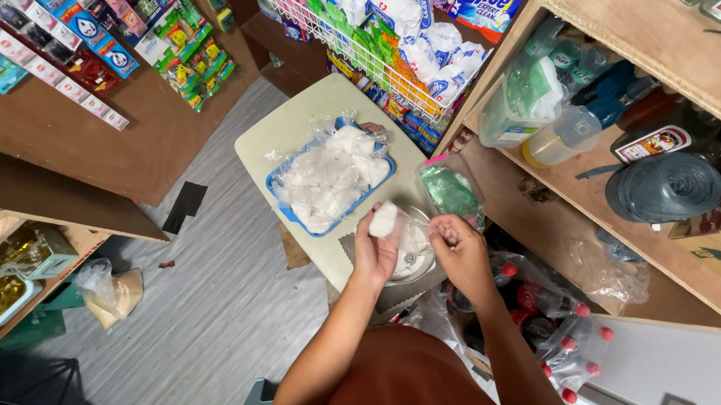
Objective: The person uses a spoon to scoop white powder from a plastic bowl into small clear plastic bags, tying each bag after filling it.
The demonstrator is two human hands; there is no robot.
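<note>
Centre frame: left hand (375, 251) grips a small white-filled bag (383, 220); right hand (459, 250) pinches its clear plastic, beside the blue tray (285, 201).

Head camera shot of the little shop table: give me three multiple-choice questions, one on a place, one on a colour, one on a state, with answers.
1. Where does the tray sit?
A. on the pale table
B. on the floor
C. on a shelf

2. What colour is the tray?
A. red
B. blue
C. black

3. What is the left hand doing?
A. resting flat
B. pointing
C. holding up a small white bag

Answers: 1 A, the tabletop shows around the tray; 2 B, its rim is blue; 3 C, the fingers grip the bag beside the right hand.
</note>
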